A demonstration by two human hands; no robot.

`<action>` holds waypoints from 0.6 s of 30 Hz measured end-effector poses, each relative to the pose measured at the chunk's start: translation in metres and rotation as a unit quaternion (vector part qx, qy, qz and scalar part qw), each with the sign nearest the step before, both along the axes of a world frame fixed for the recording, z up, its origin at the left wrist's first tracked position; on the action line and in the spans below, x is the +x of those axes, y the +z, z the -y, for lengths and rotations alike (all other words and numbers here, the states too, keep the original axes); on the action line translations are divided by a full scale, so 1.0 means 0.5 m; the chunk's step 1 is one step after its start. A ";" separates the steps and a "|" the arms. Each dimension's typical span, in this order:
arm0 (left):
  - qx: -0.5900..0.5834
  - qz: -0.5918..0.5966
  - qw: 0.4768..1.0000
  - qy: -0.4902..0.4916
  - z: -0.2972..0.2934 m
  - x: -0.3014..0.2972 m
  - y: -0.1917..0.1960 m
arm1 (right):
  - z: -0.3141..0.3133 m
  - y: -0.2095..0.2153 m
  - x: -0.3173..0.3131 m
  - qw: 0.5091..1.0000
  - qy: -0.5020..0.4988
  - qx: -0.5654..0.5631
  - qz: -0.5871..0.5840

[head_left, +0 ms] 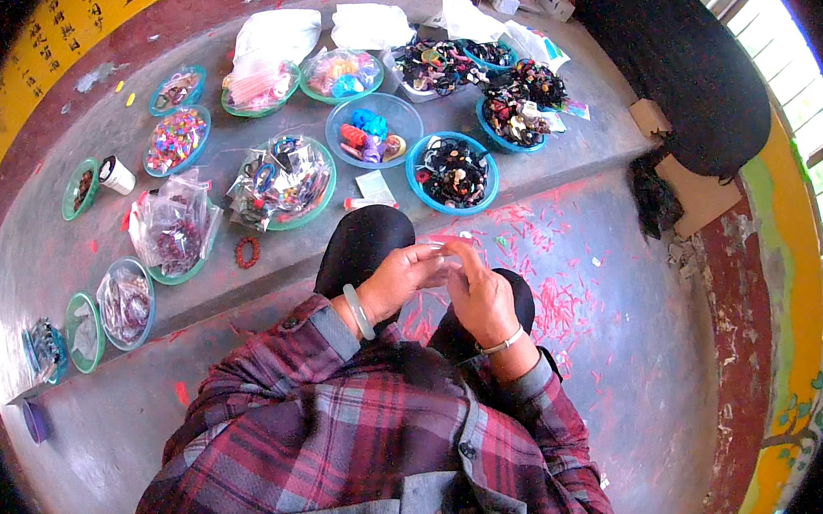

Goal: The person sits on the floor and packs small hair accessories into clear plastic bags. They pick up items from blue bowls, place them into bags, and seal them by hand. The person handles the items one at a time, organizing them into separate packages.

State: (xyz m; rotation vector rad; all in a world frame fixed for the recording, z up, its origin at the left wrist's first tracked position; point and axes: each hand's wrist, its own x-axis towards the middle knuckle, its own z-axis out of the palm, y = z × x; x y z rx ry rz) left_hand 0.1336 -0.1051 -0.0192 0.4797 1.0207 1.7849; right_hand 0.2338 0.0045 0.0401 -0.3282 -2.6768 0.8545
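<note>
My left hand [403,275] and my right hand [481,302] meet in front of my knees, fingertips pinched close together. Whatever lies between the fingers is too small and blurred to name; a pale, thin bit seems to show there. A light bangle [359,311] circles the left wrist, and a band [501,341] is on the right one. Beyond the hands, on the raised ledge, a blue basin [492,193] holds dark hair ties with small ornaments. Beside it lies a small white packet [374,188]. A reddish beaded bracelet [248,252] rests near the ledge's front edge.
Several basins cover the ledge, among them a clear basin [334,118] of coloured scrunchies and a basin [177,140] of bright beads. A white cup [116,176] lies at the left. Red scraps [558,308] litter the floor. At right stand a black-covered object [672,63] and cardboard [702,197].
</note>
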 end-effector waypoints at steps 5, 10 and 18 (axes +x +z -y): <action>0.009 0.047 0.999 0.020 0.000 -0.007 -0.007 | 0.003 -0.017 0.014 1.000 0.006 -0.018 0.008; 0.002 0.037 0.999 0.000 0.000 -0.006 -0.010 | 0.005 0.002 0.016 0.999 -0.003 -0.041 -0.007; 0.015 0.004 0.999 -0.034 0.002 0.000 0.008 | -0.004 -0.016 0.011 1.000 -0.012 -0.015 -0.015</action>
